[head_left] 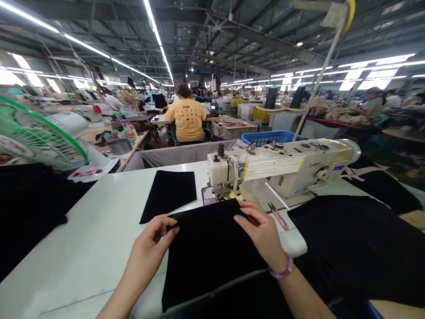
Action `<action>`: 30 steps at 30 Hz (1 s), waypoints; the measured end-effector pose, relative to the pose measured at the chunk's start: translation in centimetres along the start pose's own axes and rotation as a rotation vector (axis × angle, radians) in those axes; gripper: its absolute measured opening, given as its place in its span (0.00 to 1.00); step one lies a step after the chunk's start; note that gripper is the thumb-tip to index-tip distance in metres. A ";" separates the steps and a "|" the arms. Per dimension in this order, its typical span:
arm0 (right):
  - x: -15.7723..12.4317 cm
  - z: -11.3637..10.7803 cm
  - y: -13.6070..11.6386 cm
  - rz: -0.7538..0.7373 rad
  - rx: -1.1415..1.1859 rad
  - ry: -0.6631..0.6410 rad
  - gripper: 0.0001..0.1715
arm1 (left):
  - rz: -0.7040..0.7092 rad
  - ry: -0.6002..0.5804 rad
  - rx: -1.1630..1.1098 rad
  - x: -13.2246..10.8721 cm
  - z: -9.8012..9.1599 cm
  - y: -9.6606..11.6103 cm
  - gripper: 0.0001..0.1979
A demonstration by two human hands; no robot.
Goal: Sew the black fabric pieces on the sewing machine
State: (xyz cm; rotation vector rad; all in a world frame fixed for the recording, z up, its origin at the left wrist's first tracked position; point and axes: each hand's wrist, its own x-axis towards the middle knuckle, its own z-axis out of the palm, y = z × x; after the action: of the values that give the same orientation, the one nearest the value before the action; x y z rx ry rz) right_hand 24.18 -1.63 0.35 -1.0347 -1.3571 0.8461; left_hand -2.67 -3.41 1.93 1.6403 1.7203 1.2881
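Near the machine (pixel 257 170), left fingers (pixel 170 235) and right fingers (pixel 245 225), partly hidden, pinch black cloth (pixel 209 248).

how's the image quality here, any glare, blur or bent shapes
Head view: lights and windows blown out to white; same view: held cloth so dark its detail nearly vanishes; same view: fan looks stretched at the left edge, distance soft.

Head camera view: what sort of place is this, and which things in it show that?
Probably a sewing factory: a sewing machine on the near table, black cloth in front of it, and long strip lights overhead.
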 end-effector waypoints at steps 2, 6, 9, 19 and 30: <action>-0.7 -0.6 -0.6 -0.015 0.001 0.041 0.09 | -0.075 -0.032 -0.010 -0.1 0.3 0.1 0.12; -1.4 -1.8 -0.7 0.068 -0.020 0.061 0.12 | -0.223 -0.046 -0.164 -0.9 0.4 1.3 0.14; -1.9 -2.3 0.1 0.166 -0.008 0.102 0.16 | -0.358 -0.073 -0.375 -1.4 0.1 2.7 0.15; -2.5 -1.7 0.7 0.333 0.169 0.263 0.24 | -0.250 0.107 -0.566 -2.5 -0.1 4.5 0.15; -1.6 -1.1 -0.3 0.501 0.530 0.306 0.27 | -0.289 0.224 -0.716 -2.5 0.0 5.0 0.19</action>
State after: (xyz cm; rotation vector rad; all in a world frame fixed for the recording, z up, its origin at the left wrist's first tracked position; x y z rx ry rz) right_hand 25.16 -3.38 0.16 -1.0335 -0.5643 1.2718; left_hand 0.48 -6.44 5.39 0.8365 1.3043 1.7128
